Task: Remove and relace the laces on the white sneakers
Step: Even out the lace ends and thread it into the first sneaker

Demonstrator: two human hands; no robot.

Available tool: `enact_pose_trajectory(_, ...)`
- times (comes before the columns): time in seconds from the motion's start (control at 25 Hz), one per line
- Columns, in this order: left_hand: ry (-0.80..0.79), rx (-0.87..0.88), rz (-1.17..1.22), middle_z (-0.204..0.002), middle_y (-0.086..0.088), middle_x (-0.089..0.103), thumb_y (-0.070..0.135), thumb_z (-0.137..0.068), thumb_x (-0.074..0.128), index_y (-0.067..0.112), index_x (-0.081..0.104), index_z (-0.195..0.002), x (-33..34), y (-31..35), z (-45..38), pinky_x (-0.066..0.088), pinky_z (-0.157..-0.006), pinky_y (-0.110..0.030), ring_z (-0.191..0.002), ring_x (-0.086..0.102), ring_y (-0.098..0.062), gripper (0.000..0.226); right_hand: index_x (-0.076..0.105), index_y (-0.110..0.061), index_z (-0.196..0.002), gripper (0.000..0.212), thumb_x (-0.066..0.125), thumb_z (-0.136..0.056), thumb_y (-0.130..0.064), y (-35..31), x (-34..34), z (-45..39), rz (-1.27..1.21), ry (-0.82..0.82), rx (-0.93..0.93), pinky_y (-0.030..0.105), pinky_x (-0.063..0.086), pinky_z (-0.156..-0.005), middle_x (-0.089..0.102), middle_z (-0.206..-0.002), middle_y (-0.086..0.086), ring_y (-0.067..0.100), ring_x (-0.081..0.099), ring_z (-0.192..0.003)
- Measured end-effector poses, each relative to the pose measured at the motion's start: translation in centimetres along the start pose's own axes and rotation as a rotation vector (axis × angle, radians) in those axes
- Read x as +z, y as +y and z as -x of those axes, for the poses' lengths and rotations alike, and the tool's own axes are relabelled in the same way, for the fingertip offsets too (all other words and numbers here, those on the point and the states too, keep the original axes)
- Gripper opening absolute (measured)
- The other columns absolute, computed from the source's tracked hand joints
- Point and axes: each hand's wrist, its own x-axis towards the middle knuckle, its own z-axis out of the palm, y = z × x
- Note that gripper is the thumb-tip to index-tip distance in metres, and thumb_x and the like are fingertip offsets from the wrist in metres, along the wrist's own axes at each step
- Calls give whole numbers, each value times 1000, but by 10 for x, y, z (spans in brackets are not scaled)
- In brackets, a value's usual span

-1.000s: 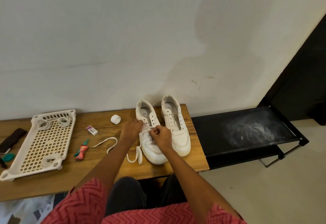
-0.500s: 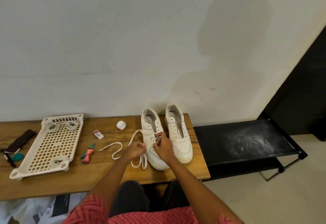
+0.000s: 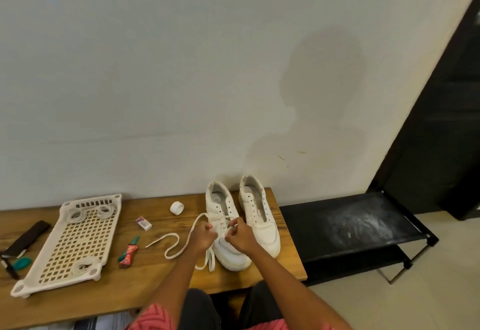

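1. Two white sneakers stand side by side on the wooden table, heels toward the wall. The near-left sneaker serves as the landmark; the second sneaker sits just to its right.
2. The left hand, fingers curled, grips the white lace at the landmark's left side.
3. The right hand pinches the lace over the landmark's eyelets.
4. The slack lace loops on the table left of the landmark.
5. A perforated white tray lies well left of the landmark.
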Motion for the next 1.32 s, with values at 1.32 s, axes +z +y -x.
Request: enact_pose_trajectory(1.32, 230, 18, 511, -121, -16, 51, -15, -88, 40, 4, 52, -130, -144, 64, 117, 51, -90, -41, -109, 55, -27, 47, 66, -4, -92, 11, 62, -87, -13, -132, -97, 71, -444, -192, -73, 23, 43, -49, 55, -60, 4, 13, 51, -46)
